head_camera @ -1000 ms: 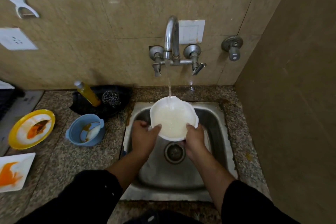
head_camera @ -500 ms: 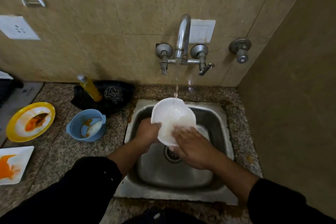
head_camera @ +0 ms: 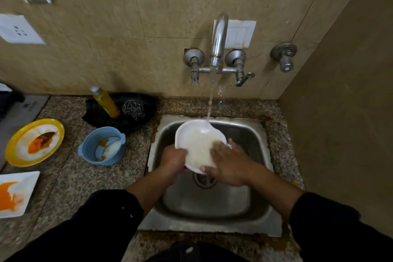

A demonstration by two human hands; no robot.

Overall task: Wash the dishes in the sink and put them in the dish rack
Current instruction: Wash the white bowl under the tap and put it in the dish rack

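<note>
The white bowl [head_camera: 197, 144] is held over the sink [head_camera: 208, 204], just above the drain [head_camera: 204, 179], and tipped toward the person; the stream [head_camera: 210, 100] from the tap [head_camera: 219, 40] lands on its far inner wall and runs down across the inside. That tilt seems chosen so the water sheets off into the basin rather than pooling. The left hand [head_camera: 173, 160] grips the bowl's left rim with its fingers curled round the edge, acting as the anchor; the right hand [head_camera: 228, 166] lies flat on the inner right side, fingers straight and slightly spread, pinching nothing, which I judge to be rubbing the surface under the flow.

The table [head_camera: 70, 176] is speckled granite, stained rusty along the sink's edge. Left of the sink sit a blue bowl [head_camera: 102, 147], a yellow plate [head_camera: 34, 142] and a white square plate [head_camera: 14, 193], all smeared orange, probably queued within reach for washing. Behind them a soap bottle [head_camera: 106, 102] and a steel scrubber [head_camera: 134, 109] rest in a black dish [head_camera: 119, 121] against the wall, handy to the tap. Beige tiles cover the back wall, and a side wall closes the corner on the right; a socket [head_camera: 19, 30] is at the upper left and a separate valve [head_camera: 284, 55] is right of the tap. No dish rack is in view.
</note>
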